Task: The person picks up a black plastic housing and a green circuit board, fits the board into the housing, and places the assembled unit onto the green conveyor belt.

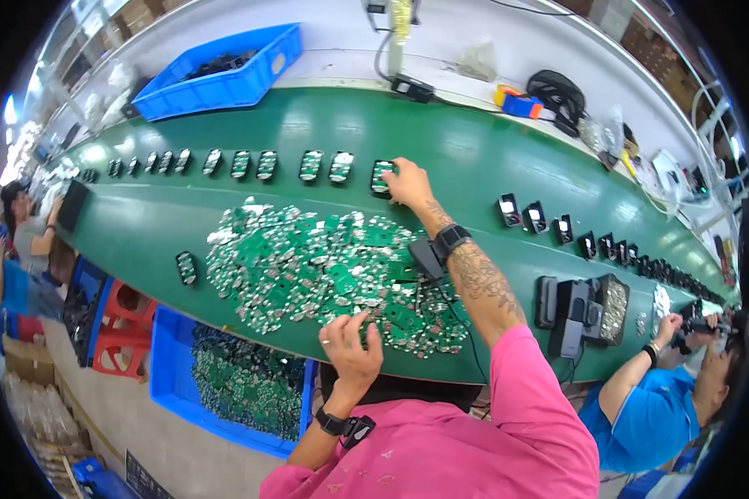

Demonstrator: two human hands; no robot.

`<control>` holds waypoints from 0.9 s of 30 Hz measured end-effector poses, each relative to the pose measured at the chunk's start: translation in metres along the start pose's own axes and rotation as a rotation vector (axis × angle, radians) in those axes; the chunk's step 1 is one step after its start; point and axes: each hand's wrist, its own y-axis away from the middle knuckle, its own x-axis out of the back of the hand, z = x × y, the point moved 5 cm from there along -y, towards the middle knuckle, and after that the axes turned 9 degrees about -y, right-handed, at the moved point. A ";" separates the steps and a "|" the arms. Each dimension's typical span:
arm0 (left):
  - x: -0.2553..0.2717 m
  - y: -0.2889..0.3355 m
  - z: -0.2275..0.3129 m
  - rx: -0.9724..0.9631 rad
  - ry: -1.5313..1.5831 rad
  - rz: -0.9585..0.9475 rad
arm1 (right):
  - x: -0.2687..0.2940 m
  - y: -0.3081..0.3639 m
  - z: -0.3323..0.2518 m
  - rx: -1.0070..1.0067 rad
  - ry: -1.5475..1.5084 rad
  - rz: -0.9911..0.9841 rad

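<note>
My right hand (409, 185) reaches across the green bench, its fingertips closed at a small black plastic case (380, 190) with a green circuit board (382, 171) in it. The fingers partly cover the board. At the near edge of a wide heap of loose circuit boards (308, 258), my left hand (351, 353) stands with fingers loosely bent and apart, and nothing shows in it. Left of the case runs a row of similar black cases with boards in them, among them a nearby case (341, 167). One more filled case (186, 268) lies left of the heap.
Black cases (535, 218) line the bench's right side. A dark device with a cable (429, 259) lies under my right forearm. Blue bins stand at the back (216, 104) and below the bench (171, 366). Co-workers sit right (645, 412) and far left (33, 237).
</note>
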 end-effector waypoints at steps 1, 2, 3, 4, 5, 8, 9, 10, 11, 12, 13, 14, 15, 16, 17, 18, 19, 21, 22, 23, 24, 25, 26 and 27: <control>0.000 0.000 -0.001 0.007 0.010 -0.004 | 0.005 0.003 0.002 0.096 0.125 0.061; 0.002 0.001 -0.006 0.027 0.009 -0.004 | 0.013 0.012 -0.006 0.067 0.198 0.029; 0.003 0.002 -0.010 0.046 0.008 -0.008 | 0.025 0.019 -0.012 0.034 0.272 -0.004; 0.005 0.003 -0.012 0.062 0.016 0.002 | 0.049 0.034 -0.029 0.097 0.506 -0.016; 0.006 0.005 -0.015 0.080 0.019 -0.003 | 0.077 0.048 -0.038 0.170 0.736 -0.036; 0.004 0.004 -0.010 0.029 0.060 0.023 | 0.158 0.074 -0.001 0.236 1.029 0.004; 0.001 0.003 -0.008 0.029 0.077 0.005 | 0.177 0.082 0.019 0.271 1.105 0.037; 0.002 0.001 -0.005 -0.001 0.096 0.008 | 0.189 0.087 0.035 0.252 1.118 0.033; 0.002 0.000 -0.004 -0.032 0.108 0.013 | 0.192 0.088 0.047 0.276 1.155 -0.034; 0.001 0.001 -0.003 -0.032 0.112 0.014 | 0.194 0.090 0.058 0.300 1.189 -0.101; 0.001 0.001 -0.002 -0.031 0.114 0.006 | 0.195 0.090 0.058 0.293 1.189 -0.107; 0.002 0.000 -0.001 -0.041 0.124 0.007 | 0.196 0.091 0.058 0.256 1.133 -0.130; 0.003 -0.002 0.002 -0.051 0.135 0.008 | 0.198 0.093 0.058 0.219 1.077 -0.151; 0.008 -0.002 0.000 -0.063 0.181 0.009 | 0.189 0.103 0.031 0.189 1.024 -0.177; 0.013 -0.005 0.004 -0.056 0.176 0.003 | 0.185 0.118 0.019 0.188 1.021 -0.188; 0.013 -0.009 0.010 0.066 0.403 -0.169 | 0.180 0.135 0.007 0.262 0.785 -0.212; 0.014 -0.009 0.017 0.195 0.623 -0.336 | 0.172 0.156 -0.009 0.331 0.541 -0.238; 0.019 -0.021 0.045 0.298 0.820 -0.445 | 0.149 0.209 -0.051 0.388 0.371 -0.388; 0.016 -0.021 0.053 0.398 1.011 -0.545 | 0.131 0.231 -0.063 0.343 0.314 -0.464; 0.015 -0.022 0.051 0.403 1.000 -0.548 | 0.114 0.251 -0.071 0.297 0.257 -0.539; 0.011 -0.022 0.052 0.278 0.909 -0.596 | 0.101 0.271 -0.074 0.298 0.157 -0.572; 0.008 -0.020 0.054 0.151 0.817 -0.641 | 0.092 0.287 -0.076 0.299 0.056 -0.601; 0.004 -0.012 0.048 0.152 0.855 -0.694 | 0.087 0.298 -0.075 0.295 0.046 -0.600; 0.006 -0.008 0.043 0.154 0.849 -0.703 | 0.086 0.304 -0.073 0.277 0.005 -0.542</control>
